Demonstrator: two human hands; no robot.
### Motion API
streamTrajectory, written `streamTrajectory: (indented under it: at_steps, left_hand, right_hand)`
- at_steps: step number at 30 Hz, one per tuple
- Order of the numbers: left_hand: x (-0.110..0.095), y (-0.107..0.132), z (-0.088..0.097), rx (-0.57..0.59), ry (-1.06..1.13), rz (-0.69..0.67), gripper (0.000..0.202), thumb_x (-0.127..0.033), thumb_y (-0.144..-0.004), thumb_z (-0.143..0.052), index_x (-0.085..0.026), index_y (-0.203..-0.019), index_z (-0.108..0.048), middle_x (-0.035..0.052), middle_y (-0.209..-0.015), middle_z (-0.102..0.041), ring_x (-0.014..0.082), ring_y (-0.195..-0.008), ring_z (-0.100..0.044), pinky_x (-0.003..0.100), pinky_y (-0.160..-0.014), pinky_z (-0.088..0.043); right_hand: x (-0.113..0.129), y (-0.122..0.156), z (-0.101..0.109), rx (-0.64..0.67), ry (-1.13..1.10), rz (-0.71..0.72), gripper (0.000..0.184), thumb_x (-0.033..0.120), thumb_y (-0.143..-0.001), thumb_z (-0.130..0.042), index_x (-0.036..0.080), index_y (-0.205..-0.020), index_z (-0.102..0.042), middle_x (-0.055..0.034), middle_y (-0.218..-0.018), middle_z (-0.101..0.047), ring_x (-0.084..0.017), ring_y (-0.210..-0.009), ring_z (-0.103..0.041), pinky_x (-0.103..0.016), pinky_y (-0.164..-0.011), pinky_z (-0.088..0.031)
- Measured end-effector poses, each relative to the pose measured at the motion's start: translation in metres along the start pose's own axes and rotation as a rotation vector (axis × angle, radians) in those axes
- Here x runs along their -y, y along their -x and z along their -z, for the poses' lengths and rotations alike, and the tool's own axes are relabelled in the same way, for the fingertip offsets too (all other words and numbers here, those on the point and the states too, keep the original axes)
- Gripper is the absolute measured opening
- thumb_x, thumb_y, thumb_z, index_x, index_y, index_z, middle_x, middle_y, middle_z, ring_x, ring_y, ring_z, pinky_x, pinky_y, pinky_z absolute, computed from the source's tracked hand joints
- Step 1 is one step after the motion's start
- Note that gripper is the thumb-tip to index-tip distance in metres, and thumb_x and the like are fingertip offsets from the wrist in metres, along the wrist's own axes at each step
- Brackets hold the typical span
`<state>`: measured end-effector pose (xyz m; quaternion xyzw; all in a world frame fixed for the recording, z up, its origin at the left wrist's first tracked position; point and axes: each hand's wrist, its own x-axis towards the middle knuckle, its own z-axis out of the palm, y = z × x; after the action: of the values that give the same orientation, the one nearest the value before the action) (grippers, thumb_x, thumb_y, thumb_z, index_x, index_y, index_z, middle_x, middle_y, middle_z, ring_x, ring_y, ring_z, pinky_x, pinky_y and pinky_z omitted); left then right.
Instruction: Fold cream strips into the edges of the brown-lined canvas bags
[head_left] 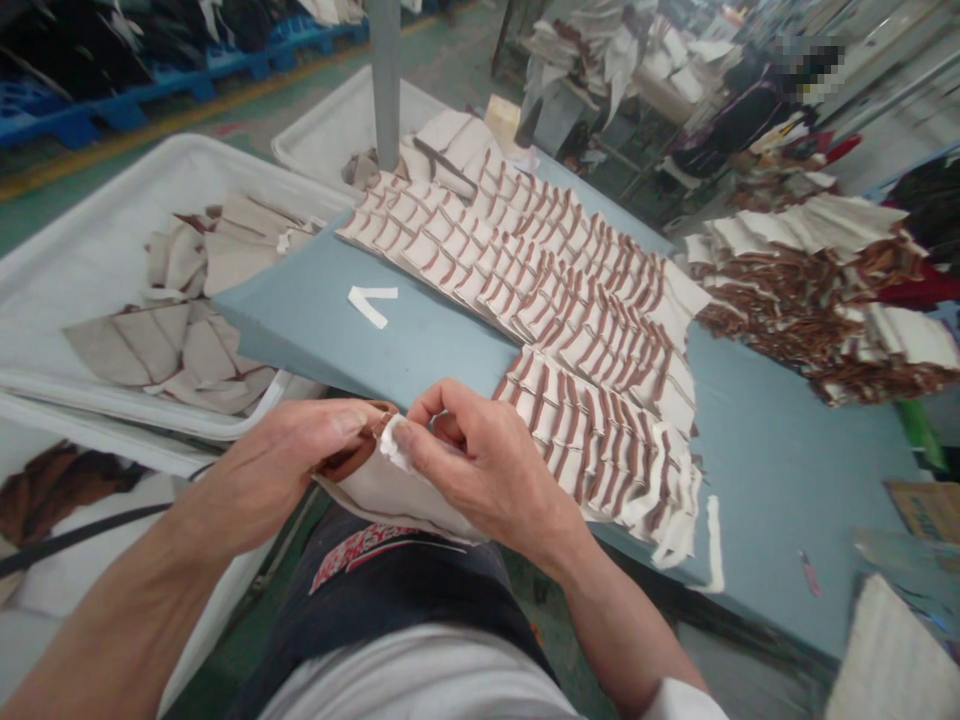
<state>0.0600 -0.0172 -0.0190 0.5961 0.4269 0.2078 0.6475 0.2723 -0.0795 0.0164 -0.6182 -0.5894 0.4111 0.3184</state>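
Note:
My left hand (pixel 300 455) and my right hand (pixel 480 465) meet just in front of the near edge of a blue-grey table (pixel 780 460). Both are closed on one cream fabric piece with a brown trim (pixel 379 490). The left thumb pinches the brown edge. The right thumb and fingers pinch a small white label (pixel 395 450) against it. Just right of my right hand lie overlapping rows of similar cream and brown pieces (pixel 600 440), fanned out across the table.
More rows of pieces (pixel 525 250) cover the table's far side, with a white strip (pixel 371 303) on bare cloth. White bins (pixel 90 270) at left hold loose cream pieces. A heap of pieces (pixel 817 290) lies at right. A grey pole (pixel 386 80) stands behind; a person sits far back.

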Motion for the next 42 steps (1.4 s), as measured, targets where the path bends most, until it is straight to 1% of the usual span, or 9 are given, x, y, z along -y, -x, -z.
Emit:
streamTrajectory:
  at_steps: [3,7,17,20,24,28,33,38,42]
  left_hand:
    - [0.000,0.000,-0.003,0.101,0.118,-0.006,0.035,-0.050,-0.097,-0.071,-0.019,-0.092,-0.086,0.0007,-0.087,-0.086,0.0193,-0.075,-0.075,0.023,-0.067,-0.060]
    - [-0.002,-0.001,-0.007,0.056,0.146,0.003,0.023,-0.043,-0.083,-0.083,-0.020,-0.084,-0.084,0.0038,-0.083,-0.085,0.0214,-0.070,-0.075,0.024,-0.060,-0.059]
    - [0.003,0.000,-0.004,0.012,0.016,-0.069,0.020,-0.036,-0.089,-0.073,-0.018,-0.088,-0.081,0.0036,-0.093,-0.085,0.0210,-0.081,-0.076,0.022,-0.071,-0.059]
    - [0.001,0.000,-0.004,-0.008,-0.005,-0.078,0.020,-0.034,-0.087,-0.071,-0.017,-0.083,-0.080,0.0023,-0.086,-0.082,0.0179,-0.075,-0.073,0.021,-0.067,-0.056]
    - [-0.005,-0.001,-0.009,-0.071,-0.036,-0.070,0.024,-0.038,-0.081,-0.068,-0.016,-0.075,-0.077,0.0008,-0.072,-0.077,0.0149,-0.061,-0.066,0.020,-0.056,-0.051]
    - [-0.012,0.001,-0.018,-0.228,-0.198,-0.162,0.028,-0.039,-0.080,-0.061,-0.018,-0.065,-0.073,0.0015,-0.069,-0.075,0.0159,-0.059,-0.066,0.022,-0.054,-0.050]
    - [-0.011,0.004,-0.027,-0.337,-0.316,-0.223,0.026,-0.036,-0.083,-0.056,-0.023,-0.063,-0.065,-0.0064,-0.049,-0.054,0.0128,-0.042,-0.048,0.024,-0.042,-0.036]
    - [-0.013,0.005,-0.025,-0.366,-0.383,-0.270,0.027,-0.034,-0.085,-0.052,-0.023,-0.064,-0.065,-0.0041,-0.058,-0.065,0.0148,-0.049,-0.058,0.024,-0.049,-0.045]
    - [-0.011,0.008,-0.024,-0.390,-0.417,-0.347,0.024,-0.027,-0.085,-0.053,-0.024,-0.067,-0.068,-0.0080,-0.056,-0.063,0.0122,-0.046,-0.057,0.021,-0.048,-0.046]
  right_hand:
    - [-0.001,-0.001,-0.003,0.001,-0.007,-0.020,0.020,0.039,-0.103,-0.068,0.022,-0.092,-0.066,0.0098,-0.059,-0.054,-0.010,-0.054,-0.048,-0.025,-0.058,-0.027]
    - [-0.001,-0.002,-0.007,-0.008,-0.009,-0.035,0.021,0.040,-0.103,-0.066,0.022,-0.091,-0.066,0.0100,-0.058,-0.053,-0.010,-0.054,-0.047,-0.025,-0.058,-0.028]
    - [0.001,-0.005,-0.007,0.001,-0.018,-0.079,0.019,0.039,-0.100,-0.066,0.022,-0.091,-0.065,0.0101,-0.059,-0.054,-0.010,-0.054,-0.048,-0.025,-0.058,-0.030]
    - [-0.001,-0.006,-0.008,0.023,-0.035,-0.098,0.018,0.039,-0.100,-0.066,0.022,-0.092,-0.067,0.0093,-0.060,-0.055,-0.011,-0.055,-0.050,-0.025,-0.058,-0.029]
    - [-0.006,-0.009,-0.011,0.056,-0.123,-0.110,0.020,0.041,-0.100,-0.066,0.022,-0.093,-0.066,0.0086,-0.060,-0.055,-0.011,-0.055,-0.050,-0.024,-0.056,-0.029]
    - [-0.011,-0.011,-0.013,0.097,-0.238,-0.137,0.023,0.044,-0.099,-0.066,0.022,-0.093,-0.064,0.0086,-0.060,-0.055,-0.011,-0.054,-0.049,-0.023,-0.053,-0.031]
    - [-0.012,-0.011,-0.016,0.081,-0.241,-0.139,0.022,0.043,-0.098,-0.067,0.023,-0.091,-0.061,0.0096,-0.058,-0.051,-0.010,-0.053,-0.046,-0.022,-0.052,-0.028]
    - [-0.004,-0.009,-0.017,0.074,-0.215,-0.116,0.022,0.043,-0.099,-0.066,0.023,-0.091,-0.060,0.0108,-0.056,-0.048,-0.010,-0.050,-0.044,-0.023,-0.051,-0.027]
    - [0.001,-0.008,-0.016,0.074,-0.228,-0.106,0.020,0.040,-0.097,-0.069,0.023,-0.090,-0.060,0.0120,-0.055,-0.046,-0.009,-0.048,-0.041,-0.023,-0.051,-0.027]
